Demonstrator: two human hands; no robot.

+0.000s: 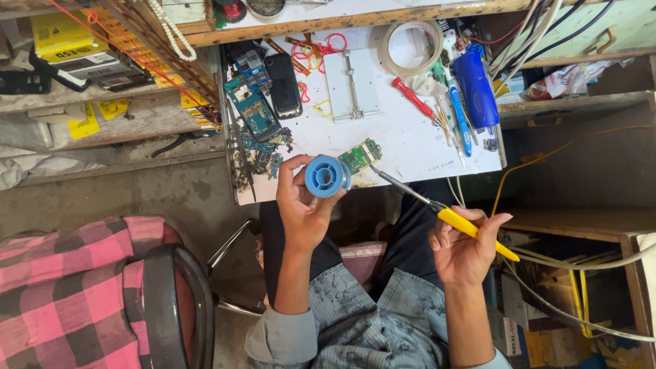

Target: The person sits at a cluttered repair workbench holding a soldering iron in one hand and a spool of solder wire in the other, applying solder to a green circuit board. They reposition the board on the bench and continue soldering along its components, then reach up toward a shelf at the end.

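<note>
Solder spool [326, 175], blue and round, sits pinched between the thumb and curled fingers of the left hand [304, 205], raised at the near edge of the white worktable [410, 147]. Just beside the spool a small green circuit board [361, 155] lies on the table. The right hand [465, 249] is closed around the yellow handle of a soldering iron [437, 205], whose metal tip points toward that board's near edge.

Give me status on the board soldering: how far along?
Done: green circuit board lies bare on the white worktop. In hand: left hand holds the blue solder spool; right hand holds the yellow-handled soldering iron, tip by the board. Left: joints too small to judge.
</note>
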